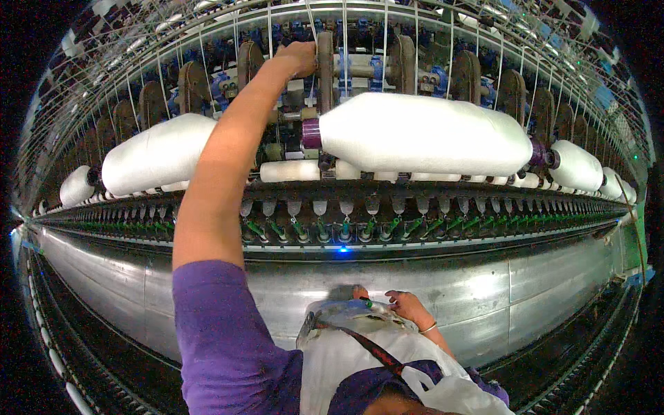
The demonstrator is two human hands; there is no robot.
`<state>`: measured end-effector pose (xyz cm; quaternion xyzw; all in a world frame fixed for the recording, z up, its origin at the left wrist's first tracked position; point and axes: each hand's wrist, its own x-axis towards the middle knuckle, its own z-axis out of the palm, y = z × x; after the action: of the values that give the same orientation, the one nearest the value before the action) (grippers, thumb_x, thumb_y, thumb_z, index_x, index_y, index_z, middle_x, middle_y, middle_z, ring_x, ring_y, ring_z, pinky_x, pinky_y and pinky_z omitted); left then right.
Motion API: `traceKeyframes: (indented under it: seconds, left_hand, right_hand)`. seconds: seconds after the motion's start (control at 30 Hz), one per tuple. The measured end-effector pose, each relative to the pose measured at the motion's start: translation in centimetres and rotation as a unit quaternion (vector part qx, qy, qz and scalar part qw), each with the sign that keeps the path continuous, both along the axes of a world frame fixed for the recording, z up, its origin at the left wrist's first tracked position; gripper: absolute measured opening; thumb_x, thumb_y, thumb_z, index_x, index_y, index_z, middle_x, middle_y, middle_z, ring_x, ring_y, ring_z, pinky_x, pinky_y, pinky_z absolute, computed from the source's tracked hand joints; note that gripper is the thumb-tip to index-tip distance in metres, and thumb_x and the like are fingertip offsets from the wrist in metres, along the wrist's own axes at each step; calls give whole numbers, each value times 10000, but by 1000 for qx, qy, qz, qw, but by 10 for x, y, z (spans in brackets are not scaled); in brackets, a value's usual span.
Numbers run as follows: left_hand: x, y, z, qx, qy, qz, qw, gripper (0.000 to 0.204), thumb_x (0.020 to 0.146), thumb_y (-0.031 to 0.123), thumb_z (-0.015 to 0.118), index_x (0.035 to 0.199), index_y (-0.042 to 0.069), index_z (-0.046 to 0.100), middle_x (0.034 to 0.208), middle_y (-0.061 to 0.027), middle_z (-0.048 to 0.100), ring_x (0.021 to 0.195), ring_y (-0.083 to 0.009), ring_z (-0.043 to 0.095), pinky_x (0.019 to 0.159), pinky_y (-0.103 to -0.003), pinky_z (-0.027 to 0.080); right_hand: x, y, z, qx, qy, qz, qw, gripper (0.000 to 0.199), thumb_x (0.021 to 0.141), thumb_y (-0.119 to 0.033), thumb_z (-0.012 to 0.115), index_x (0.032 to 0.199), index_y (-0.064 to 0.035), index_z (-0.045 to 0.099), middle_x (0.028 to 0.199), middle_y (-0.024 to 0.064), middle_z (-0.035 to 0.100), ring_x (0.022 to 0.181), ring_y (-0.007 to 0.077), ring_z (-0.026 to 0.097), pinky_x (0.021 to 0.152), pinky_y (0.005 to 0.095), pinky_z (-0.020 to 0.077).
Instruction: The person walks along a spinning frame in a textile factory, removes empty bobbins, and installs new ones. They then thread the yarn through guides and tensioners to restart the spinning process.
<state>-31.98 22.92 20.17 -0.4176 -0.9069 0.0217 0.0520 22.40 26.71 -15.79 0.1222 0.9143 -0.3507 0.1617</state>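
Observation:
My left hand is raised far up into the spinning frame, its fingers curled against a brown upright holder just above the purple end of a big white roving bobbin. What the fingers grip is hidden. My right hand stays low at my waist, at the rim of a clear-topped white pouch. Its fingertips pinch a small green-tipped piece.
More white bobbins hang in a row left and right. Below them runs a line of green-tipped spindles and a long shiny metal panel. Thin threads drop from the creel above. A dark strap crosses the pouch.

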Motion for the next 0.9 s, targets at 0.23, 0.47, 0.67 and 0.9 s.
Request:
traceKeyframes:
  seconds: [0.23, 0.47, 0.67, 0.9]
  left_hand:
    - [64, -27, 69, 114, 134, 17, 984, 233, 788, 128, 569, 983, 18, 637, 1057, -168, 641, 1009, -352, 612, 833, -466, 490]
    - [88, 71, 31, -79, 72, -108, 988, 204, 751, 115, 619, 937, 42, 659, 960, -173, 660, 937, -347, 632, 818, -432, 514]
    - [64, 93, 2, -132, 202, -41, 970, 306, 835, 107, 592, 1132, 149, 652, 1152, -80, 630, 1170, -249, 527, 786, -453, 489]
    - [75, 75, 20, -180, 103, -151, 967, 456, 940, 214, 482, 1369, 84, 397, 1417, -139, 377, 1301, -357, 334, 1054, -602, 209]
  right_hand:
    - [-22, 35, -7, 20, 15, 15, 1000, 399, 788, -202, 677, 1161, -109, 570, 954, 111, 672, 854, 314, 633, 736, 410, 496]
    - [-65, 60, 6, 102, 126, 36, 986, 423, 808, -183, 651, 1208, -103, 538, 987, 132, 658, 868, 328, 628, 760, 415, 487]
    - [-69, 47, 10, -11, 119, 5, 993, 422, 817, -163, 638, 1222, -101, 536, 1016, 133, 665, 923, 317, 637, 796, 399, 490]
    - [-30, 24, 23, -2, 110, 15, 994, 388, 795, -136, 662, 1170, -87, 571, 977, 129, 669, 863, 318, 639, 762, 378, 499]
